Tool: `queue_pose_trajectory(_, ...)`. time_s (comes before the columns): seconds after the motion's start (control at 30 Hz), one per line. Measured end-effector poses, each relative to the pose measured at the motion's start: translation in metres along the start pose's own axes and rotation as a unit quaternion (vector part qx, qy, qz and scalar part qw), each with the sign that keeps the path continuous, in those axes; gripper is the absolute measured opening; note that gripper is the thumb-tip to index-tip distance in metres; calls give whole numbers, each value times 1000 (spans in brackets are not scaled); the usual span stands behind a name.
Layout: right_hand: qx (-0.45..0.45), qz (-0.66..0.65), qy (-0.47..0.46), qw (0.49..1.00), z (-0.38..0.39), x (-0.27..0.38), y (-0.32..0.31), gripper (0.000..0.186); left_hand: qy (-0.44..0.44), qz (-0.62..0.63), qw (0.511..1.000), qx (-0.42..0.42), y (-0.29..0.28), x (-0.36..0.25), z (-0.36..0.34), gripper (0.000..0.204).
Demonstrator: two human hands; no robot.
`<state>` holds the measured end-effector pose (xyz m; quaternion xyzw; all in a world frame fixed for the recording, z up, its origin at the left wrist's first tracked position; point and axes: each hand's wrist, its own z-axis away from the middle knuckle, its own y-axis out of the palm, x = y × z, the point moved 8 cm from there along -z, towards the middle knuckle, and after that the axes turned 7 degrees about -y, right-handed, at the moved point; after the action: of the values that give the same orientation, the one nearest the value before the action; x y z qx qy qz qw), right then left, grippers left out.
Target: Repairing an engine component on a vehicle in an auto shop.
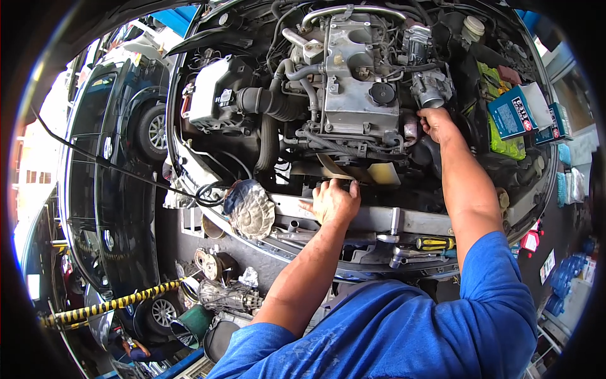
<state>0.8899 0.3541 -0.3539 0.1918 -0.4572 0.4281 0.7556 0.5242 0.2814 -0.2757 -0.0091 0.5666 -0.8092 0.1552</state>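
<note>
Engine (358, 104) ahead of you, sitting in the middle of the open bay, appears to be what you are working on. Reading across from the left, the pale air box (213, 88) and its ribbed hose (268, 104) lie out of your reach, and a crumpled silver pad (254, 211) rests on the front edge, just beside your left hand (331, 203). That hand is spread over the front crossbar (372, 218), fingers half bent, thumb apart, with nothing seen in its grasp; its forearm slants up and rightward, seemingly to steady you. Past the tan sheets (383, 174) standing just beyond those fingers, your right hand (437, 126) is at the engine's front right corner, under the round metal inlet (432, 101) and near a dull cylinder (410, 131). Its fingers are curled inward, partly closed; whether they hold anything, you cannot tell from here. The right arm reaches long, elbow only slightly bent, wrist turned inward. By the look of it, you are feeling or handling something at that corner, so the next move likely calls for precise fingertip control in tight space.
</note>
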Motion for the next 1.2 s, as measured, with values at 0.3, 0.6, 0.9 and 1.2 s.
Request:
queue_pose_trajectory(0.3, 10, -30, -3, 999, 1, 0, 3, 15, 0, -3, 1000, 2, -4, 1, 1, 55)
queue_pose_trajectory(0.6, -17, -38, 10, 999, 1, -4, 5, 11, -3, -2, 1000, 5, -3, 4, 4, 56)
queue_pose_trajectory(0.9, 25, -21, -16, 999, -12, -13, 9, 11, 1, -10, 1000, -12, -3, 1, 2, 57)
queue_pose_trajectory(1.2, -99, -19, -157, 982, 51, 31, -9, 12, 0, -6, 1000, -15, 0, 3, 1, 55)
